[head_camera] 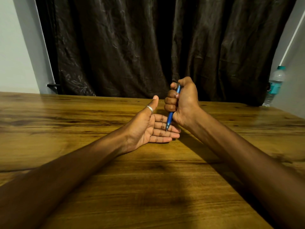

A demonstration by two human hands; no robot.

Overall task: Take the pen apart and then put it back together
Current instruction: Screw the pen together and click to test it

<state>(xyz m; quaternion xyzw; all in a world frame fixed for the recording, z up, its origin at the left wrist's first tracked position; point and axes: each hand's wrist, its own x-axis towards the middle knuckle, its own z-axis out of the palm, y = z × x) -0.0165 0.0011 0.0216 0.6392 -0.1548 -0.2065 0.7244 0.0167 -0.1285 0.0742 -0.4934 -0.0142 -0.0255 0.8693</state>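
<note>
A blue pen (pixel 169 119) stands nearly upright in my right hand (pixel 183 101), which is closed around its barrel like a fist. The thumb rests on the pen's top end. The tip points down and touches or hovers just over the fingers of my left hand (pixel 148 128). That hand lies palm up on the wooden table (pixel 115 179), fingers flat and together, thumb raised, with a silver ring on the thumb. The pen looks whole; the middle of its barrel is hidden inside my fist.
A clear plastic water bottle (pixel 275 85) with a teal cap and label stands at the far right beyond the table's edge. A dark brown curtain (pixel 132 47) hangs behind the table's far edge. Both forearms stretch across the tabletop.
</note>
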